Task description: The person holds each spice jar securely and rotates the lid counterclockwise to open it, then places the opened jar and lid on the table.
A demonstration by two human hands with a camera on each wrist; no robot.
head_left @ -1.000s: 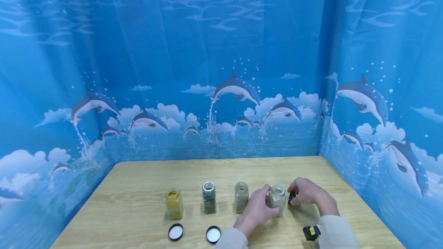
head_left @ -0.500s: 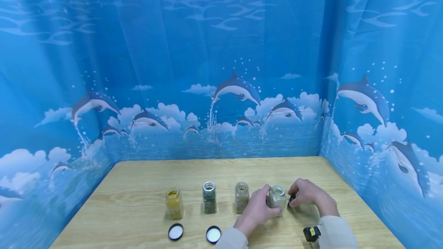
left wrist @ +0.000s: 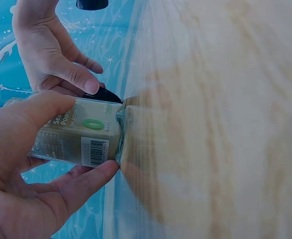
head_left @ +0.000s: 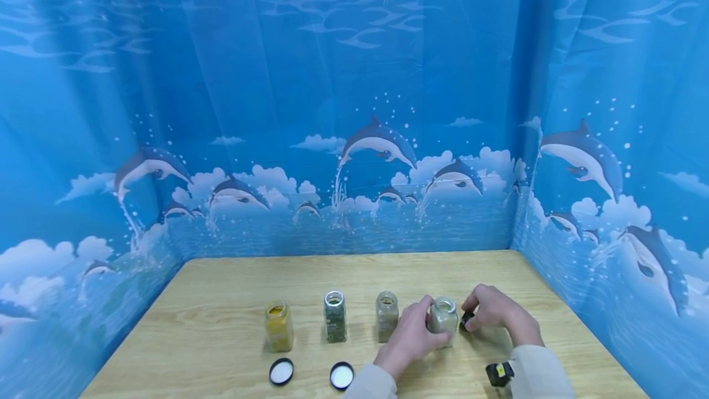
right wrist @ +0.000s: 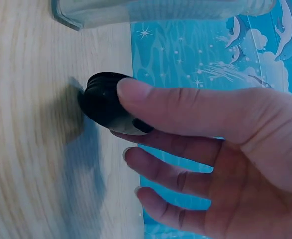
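Observation:
My left hand grips an open glass spice jar by its sides, thumb on one face and fingers on the other. The left wrist view shows the jar's label with a green zero and a barcode; its base is right at the tabletop. Just to the right of the jar, my right hand pinches a black jar lid between thumb and index finger. The lid is tilted on edge, close over the wood, and the other fingers are bent loosely below it.
Left of my hands stand three more lidless jars: yellow powder, dark green herbs and a pale brown spice. Two black lids, a left one and a right one, lie white side up on the wooden table. A dolphin-print curtain closes off the back and sides.
The lid in my right hand has tilted slightly. The left hand and the jars have stayed in place.

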